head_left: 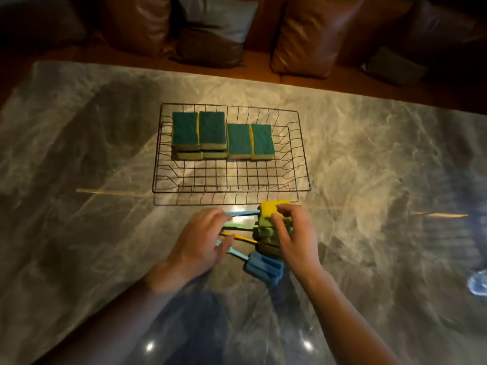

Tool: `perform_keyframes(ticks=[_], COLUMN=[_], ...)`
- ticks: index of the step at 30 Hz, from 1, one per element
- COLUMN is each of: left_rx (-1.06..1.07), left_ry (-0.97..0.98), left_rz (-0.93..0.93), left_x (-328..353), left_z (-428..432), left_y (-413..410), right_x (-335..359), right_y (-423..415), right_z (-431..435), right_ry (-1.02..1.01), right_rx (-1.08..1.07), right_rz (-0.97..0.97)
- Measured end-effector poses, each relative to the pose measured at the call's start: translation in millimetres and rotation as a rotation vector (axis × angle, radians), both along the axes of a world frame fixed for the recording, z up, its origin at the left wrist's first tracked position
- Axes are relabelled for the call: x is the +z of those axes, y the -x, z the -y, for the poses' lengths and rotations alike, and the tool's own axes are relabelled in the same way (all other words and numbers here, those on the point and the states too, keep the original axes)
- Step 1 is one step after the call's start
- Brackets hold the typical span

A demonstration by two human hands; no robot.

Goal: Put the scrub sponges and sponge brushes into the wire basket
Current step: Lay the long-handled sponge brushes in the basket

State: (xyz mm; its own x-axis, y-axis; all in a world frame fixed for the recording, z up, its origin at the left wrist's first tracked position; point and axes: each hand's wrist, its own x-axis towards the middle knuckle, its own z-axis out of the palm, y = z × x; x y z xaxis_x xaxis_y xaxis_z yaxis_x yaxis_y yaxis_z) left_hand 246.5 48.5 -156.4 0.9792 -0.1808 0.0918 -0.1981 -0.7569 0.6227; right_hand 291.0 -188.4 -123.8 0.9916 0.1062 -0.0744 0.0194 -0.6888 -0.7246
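A wire basket (300, 154) stands on the marble table. Several green-and-yellow scrub sponges (212, 130) lie in its far half, the left ones stacked. Just in front of the basket lie several sponge brushes side by side, handles pointing left: a yellow head (268, 208), a green head (263, 230), and a blue head (264, 267) nearest me. My left hand (200, 243) rests over the brush handles with fingers curled on them. My right hand (292, 233) covers the brush heads, fingers pressing the yellow and green ones.
A leather sofa with brown cushions (311, 35) and a grey pillow (224, 17) runs along the table's far edge. A clear, shiny object (478, 284) sits at the right edge of the table.
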Motion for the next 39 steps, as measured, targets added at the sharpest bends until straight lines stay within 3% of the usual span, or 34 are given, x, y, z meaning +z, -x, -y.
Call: perform_keyframes(ticks=[4,7,12,24,31,39], left_rx=[-0.157,-0.279,-0.248,-0.233,0.038,-0.013], left_ry=[0.038,-0.039,-0.101,-0.111,0.054,-0.075], left_rz=[-0.085,-0.139,-0.184,-0.275,-0.266,-0.271], left_x=[-15,-26,-33,-30,-26,-28], left_z=[43,69,89,90,99,97], left_y=[27,37,38,32,24,8], right_x=[-9,-12,-16,-27,-31,-36], right_y=[22,22,10,16,13,12], right_z=[28,40,47,54,55,57], right_ry=[0.154,0.202,0.247,0.069,0.015,-0.216], right_rx=[0.047,0.110,0.191,0.173,0.185,0.022], right_rz=[0.055,0.080,0.005,-0.267,-0.301,-0.438])
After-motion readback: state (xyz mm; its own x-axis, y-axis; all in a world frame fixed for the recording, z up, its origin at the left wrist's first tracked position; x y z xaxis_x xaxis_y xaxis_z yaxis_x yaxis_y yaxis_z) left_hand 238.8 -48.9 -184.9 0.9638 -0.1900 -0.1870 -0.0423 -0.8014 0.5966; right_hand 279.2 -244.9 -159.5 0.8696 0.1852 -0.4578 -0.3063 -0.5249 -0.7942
